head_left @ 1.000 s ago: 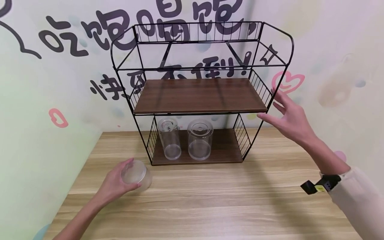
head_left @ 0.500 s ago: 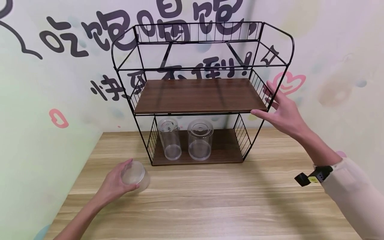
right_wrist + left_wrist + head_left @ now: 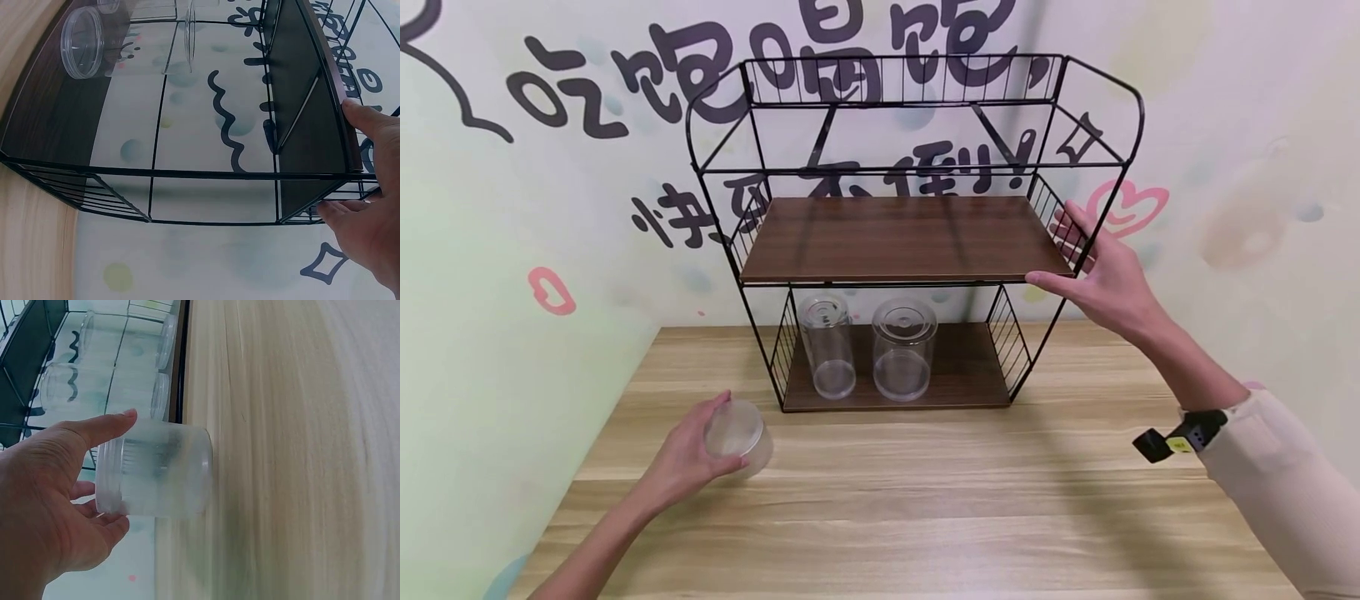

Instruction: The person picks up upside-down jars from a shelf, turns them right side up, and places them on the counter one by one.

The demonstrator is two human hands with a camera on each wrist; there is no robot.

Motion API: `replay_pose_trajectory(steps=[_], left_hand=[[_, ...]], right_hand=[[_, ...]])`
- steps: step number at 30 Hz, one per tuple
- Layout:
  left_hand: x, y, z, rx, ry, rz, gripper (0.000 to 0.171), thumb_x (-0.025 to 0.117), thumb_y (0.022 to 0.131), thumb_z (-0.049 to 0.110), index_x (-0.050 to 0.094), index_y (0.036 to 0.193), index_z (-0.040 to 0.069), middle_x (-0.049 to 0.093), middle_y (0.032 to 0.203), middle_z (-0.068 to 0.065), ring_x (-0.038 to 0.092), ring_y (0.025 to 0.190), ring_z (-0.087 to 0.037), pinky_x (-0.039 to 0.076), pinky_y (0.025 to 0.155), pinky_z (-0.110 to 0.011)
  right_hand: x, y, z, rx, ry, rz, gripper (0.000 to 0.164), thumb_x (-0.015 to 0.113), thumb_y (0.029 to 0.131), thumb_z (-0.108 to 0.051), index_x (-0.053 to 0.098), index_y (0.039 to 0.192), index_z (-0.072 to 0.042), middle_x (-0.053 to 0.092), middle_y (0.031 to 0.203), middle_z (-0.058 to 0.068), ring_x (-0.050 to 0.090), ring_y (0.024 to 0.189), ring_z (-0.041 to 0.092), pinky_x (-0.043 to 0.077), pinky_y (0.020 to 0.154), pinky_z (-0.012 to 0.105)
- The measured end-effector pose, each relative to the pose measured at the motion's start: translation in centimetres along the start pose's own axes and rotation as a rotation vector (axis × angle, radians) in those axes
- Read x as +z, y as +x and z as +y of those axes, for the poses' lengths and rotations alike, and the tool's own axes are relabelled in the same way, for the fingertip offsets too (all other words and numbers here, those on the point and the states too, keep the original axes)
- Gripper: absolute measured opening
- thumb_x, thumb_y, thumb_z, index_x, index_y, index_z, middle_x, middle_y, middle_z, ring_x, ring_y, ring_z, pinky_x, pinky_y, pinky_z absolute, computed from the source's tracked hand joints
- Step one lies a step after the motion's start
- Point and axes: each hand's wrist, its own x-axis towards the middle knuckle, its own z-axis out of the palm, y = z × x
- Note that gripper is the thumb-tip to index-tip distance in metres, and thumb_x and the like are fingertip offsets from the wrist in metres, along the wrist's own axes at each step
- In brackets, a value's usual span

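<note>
On the left, my left hand (image 3: 681, 458) holds a translucent round jar (image 3: 165, 469) by its lid end, thumb on one side and fingers on the other. The jar is upright, in front of the rack's left corner. At the right side of a black wire rack (image 3: 902, 237) with brown boards, my right hand (image 3: 1112, 287) holds the frame by the middle board. Its thumb (image 3: 359, 115) lies at the board's front edge, and the fingers reach along the outside of the side wires. A tall clear jar (image 3: 829, 346) and a wider clear jar (image 3: 904, 350) stand on the bottom board.
The rack stands on a wood-grain table (image 3: 910, 500) against a white wall (image 3: 1247, 167) with black lettering and pink hearts. Its top tier has open wire railings and crossbars. A black strap device (image 3: 1187, 437) sits on the right wrist.
My right hand has moved left onto the rack's right side, its thumb now at the middle board's edge. The left hand and its jar have stayed nearly in place.
</note>
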Motion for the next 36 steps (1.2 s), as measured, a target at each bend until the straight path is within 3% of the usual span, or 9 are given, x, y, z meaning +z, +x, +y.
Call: replay_pose_trajectory(steps=[9,22,32,36], left_hand=[[-0.7,0.5,1.1,0.04,-0.016,0.055,0.1,0.098,0.074,0.022,0.044,0.153,-0.009,0.051,0.15,-0.032,0.049,0.136,-0.054,0.047,0.105,-0.073],[-0.1,1.1,4.3,0.089,-0.073,0.149,0.098,0.097,0.075,0.02,0.046,0.154,-0.005,0.054,0.152,-0.026,0.049,0.14,-0.048,0.04,0.115,-0.069],[0.7,1.6,6.7,0.082,-0.147,0.092,0.1,0.095,0.079,0.02,0.04,0.158,-0.004,0.046,0.16,-0.024,0.048,0.143,-0.047,0.04,0.119,-0.065],[1.2,2.4,7.6,0.062,-0.131,0.051,0.104,0.094,0.081,0.026,0.034,0.163,-0.001,0.04,0.166,-0.02,0.041,0.149,-0.046,0.035,0.122,-0.065]], right_hand=[[0.1,0.1,0.0,-0.006,0.015,0.02,0.098,0.092,0.084,-0.013,0.036,0.165,-0.009,0.062,0.146,0.018,0.06,0.132,0.029,0.046,0.104,0.007],[0.2,0.2,0.1,-0.024,0.02,0.03,0.093,0.092,0.083,-0.01,0.042,0.162,-0.006,0.065,0.141,0.019,0.062,0.128,0.023,0.047,0.101,0.005],[0.3,0.2,0.4,-0.021,0.021,0.035,0.094,0.093,0.082,-0.012,0.043,0.161,-0.007,0.064,0.141,0.021,0.062,0.126,0.019,0.049,0.101,0.008],[0.3,0.1,0.2,-0.019,0.009,0.04,0.093,0.093,0.082,-0.012,0.043,0.161,-0.007,0.066,0.139,0.018,0.062,0.122,0.012,0.048,0.098,0.005]])
